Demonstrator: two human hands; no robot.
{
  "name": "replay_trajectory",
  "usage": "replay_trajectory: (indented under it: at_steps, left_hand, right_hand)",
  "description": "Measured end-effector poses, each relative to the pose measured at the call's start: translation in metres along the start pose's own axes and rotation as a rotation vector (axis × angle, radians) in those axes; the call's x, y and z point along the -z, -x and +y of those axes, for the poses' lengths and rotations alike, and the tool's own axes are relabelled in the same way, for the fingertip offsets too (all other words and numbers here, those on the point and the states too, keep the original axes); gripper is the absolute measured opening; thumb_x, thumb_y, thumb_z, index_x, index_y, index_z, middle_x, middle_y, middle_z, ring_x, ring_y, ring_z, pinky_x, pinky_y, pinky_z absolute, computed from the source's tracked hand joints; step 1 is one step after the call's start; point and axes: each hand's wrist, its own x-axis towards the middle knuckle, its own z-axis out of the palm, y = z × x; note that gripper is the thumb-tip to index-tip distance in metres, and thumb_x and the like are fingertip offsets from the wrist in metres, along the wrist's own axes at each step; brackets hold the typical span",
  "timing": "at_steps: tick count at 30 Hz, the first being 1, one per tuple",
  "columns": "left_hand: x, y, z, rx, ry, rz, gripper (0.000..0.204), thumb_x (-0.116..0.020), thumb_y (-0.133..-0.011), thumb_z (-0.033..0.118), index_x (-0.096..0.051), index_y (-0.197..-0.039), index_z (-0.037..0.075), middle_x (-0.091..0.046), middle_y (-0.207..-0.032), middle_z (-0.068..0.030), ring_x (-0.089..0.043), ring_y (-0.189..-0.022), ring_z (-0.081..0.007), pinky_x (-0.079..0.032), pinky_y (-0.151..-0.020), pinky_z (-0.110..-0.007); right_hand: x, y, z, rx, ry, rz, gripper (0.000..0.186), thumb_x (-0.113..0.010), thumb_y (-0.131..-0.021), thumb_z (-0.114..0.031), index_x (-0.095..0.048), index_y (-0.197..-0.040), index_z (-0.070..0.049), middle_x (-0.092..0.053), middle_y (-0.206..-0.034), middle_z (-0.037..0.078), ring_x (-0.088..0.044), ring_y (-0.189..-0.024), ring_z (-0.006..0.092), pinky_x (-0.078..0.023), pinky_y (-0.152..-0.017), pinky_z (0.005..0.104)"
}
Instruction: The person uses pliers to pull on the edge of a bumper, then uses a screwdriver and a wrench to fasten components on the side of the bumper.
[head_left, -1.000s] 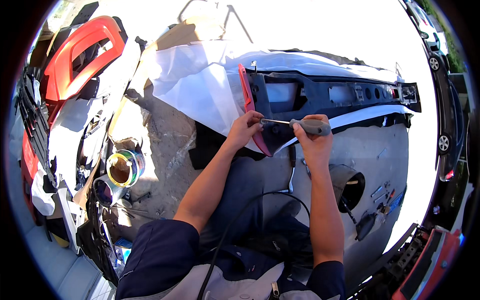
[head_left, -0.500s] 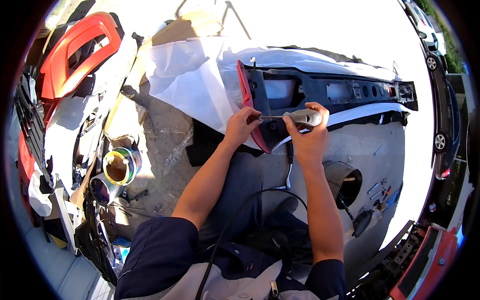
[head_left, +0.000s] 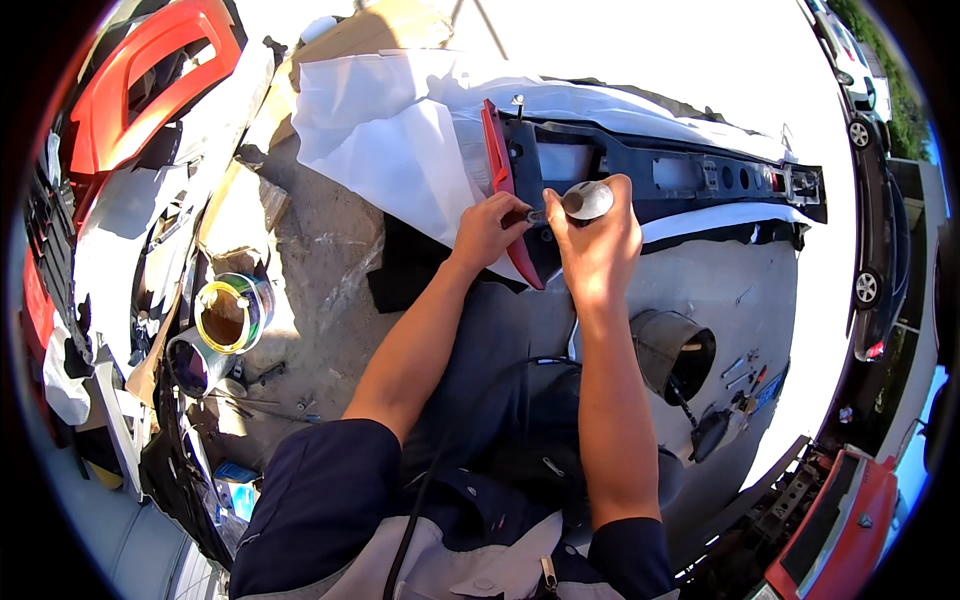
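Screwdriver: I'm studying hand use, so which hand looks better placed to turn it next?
Probably the right hand: it grips the screwdriver handle, while the left hand is by the red panel, off the handle.

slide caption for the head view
Right grip holding a screwdriver, left grip at the red edge of a dark panel

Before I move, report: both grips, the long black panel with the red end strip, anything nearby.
Right grip closed on grey-handled screwdriver; left grip at the red end strip, hold unclear. Panel over white sheeting. Dark cylindrical bucket right of right forearm.
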Motion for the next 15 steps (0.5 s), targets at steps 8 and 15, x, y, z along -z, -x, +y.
replay_trajectory:
  at_steps: [8, 15]
  left_hand:
    - [0.002, -0.001, -0.005, 0.019, 0.063, -0.053, 0.023, -0.075, -0.081, 0.003, -0.071, -0.103, 0.006, -0.069, -0.092, -0.0059, -0.069, -0.077, -0.0203, -0.054, -0.073, -0.032]
    - [-0.001, 0.002, -0.009, 0.131, 0.121, -0.080, 0.023, -0.074, -0.082, 0.002, -0.069, -0.105, 0.004, -0.070, -0.093, -0.0065, -0.070, -0.082, -0.0179, -0.055, -0.076, -0.031]
  right_hand:
    - [0.027, -0.029, 0.014, 0.136, -0.206, -0.438, 0.043, -0.085, -0.078, -0.008, -0.055, -0.109, -0.004, -0.067, -0.084, 0.009, -0.067, -0.076, 0.0203, -0.055, -0.073, 0.0320]
    - [0.012, -0.019, 0.026, 0.127, -0.284, -0.255, 0.064, -0.086, -0.076, -0.014, -0.053, -0.131, -0.012, -0.069, -0.084, 0.012, -0.069, -0.064, 0.0223, -0.055, -0.062, 0.0316]
